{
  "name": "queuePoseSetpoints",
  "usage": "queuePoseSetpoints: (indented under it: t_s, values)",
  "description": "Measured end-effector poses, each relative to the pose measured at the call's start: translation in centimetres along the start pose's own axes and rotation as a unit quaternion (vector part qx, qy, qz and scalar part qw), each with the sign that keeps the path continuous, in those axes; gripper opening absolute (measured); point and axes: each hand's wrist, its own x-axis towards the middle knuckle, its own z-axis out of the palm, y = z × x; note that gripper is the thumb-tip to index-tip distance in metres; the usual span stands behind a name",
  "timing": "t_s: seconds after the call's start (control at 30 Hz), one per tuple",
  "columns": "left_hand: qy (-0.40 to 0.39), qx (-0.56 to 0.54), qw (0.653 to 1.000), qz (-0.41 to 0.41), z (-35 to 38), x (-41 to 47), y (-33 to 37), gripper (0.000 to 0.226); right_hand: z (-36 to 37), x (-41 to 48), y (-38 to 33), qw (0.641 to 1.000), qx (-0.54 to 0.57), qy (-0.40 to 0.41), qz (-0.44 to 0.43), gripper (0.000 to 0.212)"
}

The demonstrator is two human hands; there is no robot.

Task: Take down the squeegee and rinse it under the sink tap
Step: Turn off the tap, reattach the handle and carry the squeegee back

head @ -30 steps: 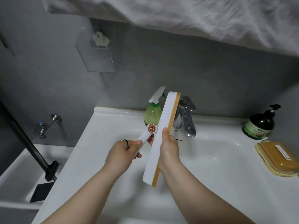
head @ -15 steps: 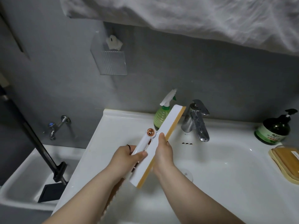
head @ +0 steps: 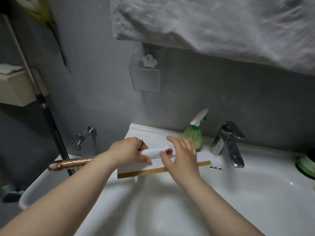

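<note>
The squeegee (head: 134, 169), a white blade with a tan rubber strip, lies level across the back left of the white sink (head: 265, 193). Its white handle, with a copper-coloured pivot, runs left into a rose-gold grip (head: 71, 163) that sticks out past the sink's edge. My left hand (head: 126, 152) is closed round the white handle. My right hand (head: 180, 155) lies flat over the blade's middle with its fingers spread. The chrome sink tap (head: 226, 143) stands to the right of the blade's end, and no water shows.
A green spray bottle (head: 192, 135) stands behind the blade, beside the tap. A clear holder (head: 146, 79) hangs on the grey wall under a white cloth (head: 221, 28). At the left are a wall tap (head: 83, 137), a dark pole (head: 47, 116) and a lower basin (head: 34, 189).
The squeegee has swung from steeply tilted to level and moved back and left. My right hand let go of the blade and now lies flat on it. The view has shifted left.
</note>
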Motion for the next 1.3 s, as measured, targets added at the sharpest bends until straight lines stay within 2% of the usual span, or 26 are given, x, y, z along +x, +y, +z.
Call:
queuePoseSetpoints:
  t_s: [0.03,0.07,0.1,0.23,0.33,0.4,0.43,0.5,0.57,0.63,0.77,0.87,0.97,1.07,1.17,1.3]
  values:
    - [0.007,0.009,1.0,0.007,-0.2,-0.1,0.3,0.012,-0.2,0.4,0.0,0.996,-0.021,-0.079,-0.029,0.045]
    - [0.017,0.024,0.999,0.014,-0.4,-0.3,0.6,0.02,-0.5,0.9,-0.1,0.99,-0.032,-0.133,-0.043,0.043]
    - [0.029,0.042,0.998,0.022,-0.5,-0.3,0.8,0.026,-0.8,1.3,-0.1,0.986,-0.039,-0.157,-0.044,0.037]
    - [0.096,0.092,0.99,0.053,-0.8,-0.6,2.0,0.03,-1.7,2.2,0.4,0.986,-0.005,-0.158,-0.043,0.019]
    - [0.165,0.034,0.981,0.1,-0.5,-1.0,2.3,0.035,-1.1,2.1,1.6,0.986,0.075,-0.146,-0.001,0.009]
    - [0.267,-0.027,0.956,0.121,-0.3,-1.8,2.3,0.029,-0.4,2.1,2.1,0.983,0.123,-0.137,0.026,0.005]
    - [0.316,-0.057,0.941,0.109,-0.2,-2.1,2.0,0.024,-0.2,2.1,2.1,0.98,0.143,-0.132,0.039,0.005]
    - [0.365,-0.142,0.92,0.023,0.1,-2.9,1.3,0.015,0.1,1.9,1.7,0.973,0.186,-0.12,0.061,0.005]
    - [0.364,-0.246,0.895,-0.071,-0.1,-3.1,0.2,0.017,0.0,1.9,0.9,0.965,0.23,-0.109,0.066,0.014]
    - [0.358,-0.312,0.872,-0.119,-1.0,-2.8,-0.8,0.023,-0.2,2.6,-0.5,0.961,0.252,-0.097,0.057,0.02]
    - [0.354,-0.438,0.819,-0.111,-3.8,-1.0,-2.0,0.013,0.5,4.2,-3.5,0.959,0.269,-0.061,0.057,0.019]
    - [0.345,-0.504,0.788,-0.079,-6.7,0.6,-3.2,0.024,1.6,5.7,-6.2,0.953,0.293,-0.025,0.077,0.018]
    - [0.297,-0.518,0.802,-0.016,-10.6,2.0,-5.5,0.016,3.2,8.1,-10.0,0.95,0.299,0.006,0.094,0.016]
    - [0.283,-0.502,0.816,0.048,-15.5,3.5,-8.2,0.021,4.9,11.1,-14.5,0.939,0.325,0.037,0.109,0.012]
    - [0.281,-0.49,0.821,0.078,-19.6,4.5,-10.7,0.038,7.2,13.8,-19.1,0.935,0.334,0.078,0.091,0.02]
    - [0.322,-0.492,0.801,0.111,-24.4,5.8,-12.6,0.065,9.1,17.5,-24.2,0.929,0.346,0.114,0.07,0.02]
